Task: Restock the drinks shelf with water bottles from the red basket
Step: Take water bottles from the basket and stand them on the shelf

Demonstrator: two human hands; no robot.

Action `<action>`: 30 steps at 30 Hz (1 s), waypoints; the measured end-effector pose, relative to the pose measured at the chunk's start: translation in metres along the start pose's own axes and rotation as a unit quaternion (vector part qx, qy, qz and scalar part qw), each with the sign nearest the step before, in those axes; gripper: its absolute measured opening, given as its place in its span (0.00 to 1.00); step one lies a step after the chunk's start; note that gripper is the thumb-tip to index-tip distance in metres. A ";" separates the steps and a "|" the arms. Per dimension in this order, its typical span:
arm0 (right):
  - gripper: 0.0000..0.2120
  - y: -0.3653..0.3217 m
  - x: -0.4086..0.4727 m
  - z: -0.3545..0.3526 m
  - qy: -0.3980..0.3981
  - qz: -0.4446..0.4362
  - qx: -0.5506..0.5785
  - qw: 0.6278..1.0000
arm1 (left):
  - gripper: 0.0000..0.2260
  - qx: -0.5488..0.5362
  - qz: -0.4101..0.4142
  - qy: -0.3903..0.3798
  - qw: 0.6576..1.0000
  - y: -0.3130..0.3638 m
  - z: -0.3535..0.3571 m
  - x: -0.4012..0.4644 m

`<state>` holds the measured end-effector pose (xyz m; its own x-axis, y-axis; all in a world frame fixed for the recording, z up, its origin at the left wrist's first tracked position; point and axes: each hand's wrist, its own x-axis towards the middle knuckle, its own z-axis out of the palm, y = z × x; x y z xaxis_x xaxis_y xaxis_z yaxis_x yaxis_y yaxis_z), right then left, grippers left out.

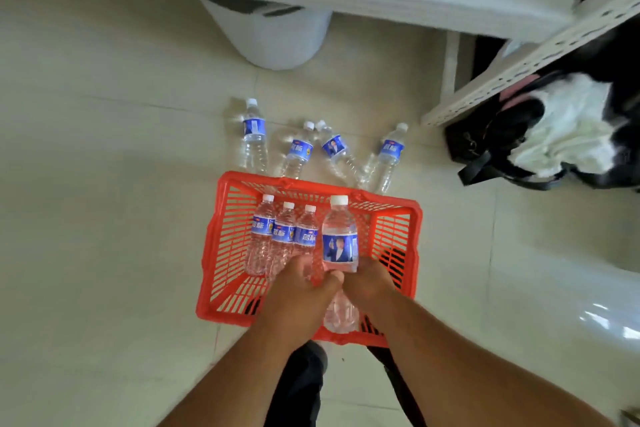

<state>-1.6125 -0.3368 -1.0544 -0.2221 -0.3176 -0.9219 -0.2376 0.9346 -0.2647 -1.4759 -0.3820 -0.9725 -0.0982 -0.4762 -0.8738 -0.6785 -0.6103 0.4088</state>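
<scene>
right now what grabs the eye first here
The red basket on the pale floor, mid-frame, with three bottles lying inside. Over it, the left hand and right hand grip a raised bottle. Four more bottles lie on the floor beyond the basket.

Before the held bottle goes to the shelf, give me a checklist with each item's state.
1. Held bottle gripped by right hand and left hand: ok.
2. Its cap on: ok.
3. Bottle clear of the red basket: cannot tell.
4. Three bottles in basket lying undisturbed: ok.
5. Four floor bottles out of the path: cannot tell.
6. Shelf space free: cannot tell.
</scene>
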 end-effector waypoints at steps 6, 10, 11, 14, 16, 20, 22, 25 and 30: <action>0.05 -0.078 -0.152 -0.082 0.024 -0.095 -0.033 0.995 | 0.08 -0.047 0.064 0.029 0.996 0.097 -0.043 -0.145; 0.10 -0.136 -0.259 -0.143 0.044 -0.165 -0.019 0.985 | 0.18 -0.071 0.120 0.076 0.987 0.163 -0.073 -0.229; 0.11 -0.146 -0.282 -0.156 0.054 -0.179 -0.013 0.982 | 0.21 -0.080 0.137 0.093 0.983 0.176 -0.079 -0.248; 0.20 -0.170 -0.338 -0.188 0.065 -0.226 0.016 0.972 | 0.30 -0.093 0.170 0.123 0.973 0.211 -0.096 -0.304; 0.20 -0.182 -0.370 -0.206 0.067 -0.255 0.035 0.964 | 0.29 -0.098 0.185 0.143 0.967 0.227 -0.105 -0.335; 0.24 -0.202 -0.418 -0.228 0.089 -0.309 0.060 0.945 | 0.30 -0.097 0.220 0.181 0.954 0.250 -0.122 -0.372; 0.27 -0.209 -0.437 -0.232 0.096 -0.323 0.082 0.938 | 0.31 -0.099 0.244 0.185 0.947 0.259 -0.131 -0.386; 0.23 -0.218 -0.468 -0.235 0.111 -0.356 0.095 0.923 | 0.32 -0.105 0.288 0.188 0.933 0.272 -0.146 -0.405; 0.09 -0.232 -0.515 -0.233 0.149 -0.420 0.100 0.890 | 0.31 -0.105 0.352 0.186 0.911 0.284 -0.164 -0.433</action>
<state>-1.6631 -0.4273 -0.4520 -0.2933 -0.9181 -0.2667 -0.2721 0.3476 -0.8973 -1.5070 -0.4529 -0.4346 -0.1755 -0.9543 -0.2419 -0.3844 -0.1598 0.9092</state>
